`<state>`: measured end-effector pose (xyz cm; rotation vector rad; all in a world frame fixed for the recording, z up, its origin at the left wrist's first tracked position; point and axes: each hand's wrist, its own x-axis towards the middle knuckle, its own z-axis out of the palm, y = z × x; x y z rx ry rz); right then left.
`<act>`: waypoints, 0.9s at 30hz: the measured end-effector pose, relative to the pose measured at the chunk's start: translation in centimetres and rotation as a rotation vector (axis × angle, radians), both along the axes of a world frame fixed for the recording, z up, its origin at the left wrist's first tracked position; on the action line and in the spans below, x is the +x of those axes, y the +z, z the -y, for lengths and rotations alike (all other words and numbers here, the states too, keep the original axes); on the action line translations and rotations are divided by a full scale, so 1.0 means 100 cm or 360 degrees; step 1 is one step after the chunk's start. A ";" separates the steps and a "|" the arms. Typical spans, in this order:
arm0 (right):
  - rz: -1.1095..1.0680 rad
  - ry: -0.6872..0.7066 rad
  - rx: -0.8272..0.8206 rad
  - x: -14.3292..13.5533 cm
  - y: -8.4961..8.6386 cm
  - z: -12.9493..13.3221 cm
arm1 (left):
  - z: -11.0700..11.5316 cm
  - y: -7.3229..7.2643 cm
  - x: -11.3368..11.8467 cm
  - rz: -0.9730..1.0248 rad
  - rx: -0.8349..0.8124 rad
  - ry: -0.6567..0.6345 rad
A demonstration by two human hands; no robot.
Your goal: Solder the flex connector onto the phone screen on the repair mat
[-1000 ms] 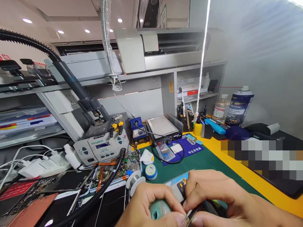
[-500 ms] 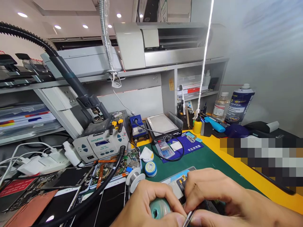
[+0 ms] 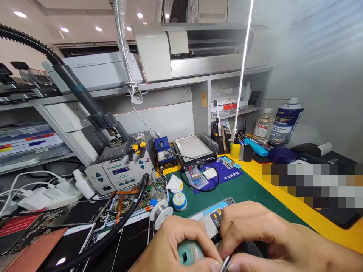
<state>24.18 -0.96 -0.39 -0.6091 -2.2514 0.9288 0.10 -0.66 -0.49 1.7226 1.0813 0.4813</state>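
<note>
My left hand [image 3: 176, 245] is closed around a teal spool with a dark centre hole [image 3: 187, 253]. Its thumb and index finger meet at a shiny, slim metal tool [image 3: 226, 263] at the bottom edge. From the other side, the thumb and curled fingers of my right hand [image 3: 255, 230] pinch the same spot. Fingers and the frame edge hide most of the metal tool, so its kind is unclear. Behind the hands lies a light blue and grey holder [image 3: 210, 213] with a small part on it, partly covered. A solder wire reel [image 3: 161, 214] stands beside my left knuckles.
A green mat [image 3: 252, 194] covers the bench. Left are a soldering station [image 3: 121, 170], a tray of circuit boards [image 3: 154, 189] and phone screens [image 3: 130, 241]. A small round tin [image 3: 179, 201] and a hot plate [image 3: 194, 147] sit ahead. A spray can [image 3: 286, 122] stands right.
The view has shifted slightly. Both hands stay together in nearly the same pose, with the teal spool and metal tool still between them.
</note>
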 end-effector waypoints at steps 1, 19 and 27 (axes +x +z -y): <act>-0.0004 0.0004 -0.0009 0.000 0.000 0.000 | -0.003 -0.001 0.000 0.0054 0.0012 -0.0100; -0.0036 -0.0016 -0.0187 -0.003 0.000 -0.001 | 0.004 0.007 0.006 0.0328 0.0203 -0.0024; -0.0064 -0.0063 -0.0246 -0.004 0.000 -0.002 | 0.003 0.010 0.007 0.0287 0.0168 -0.0071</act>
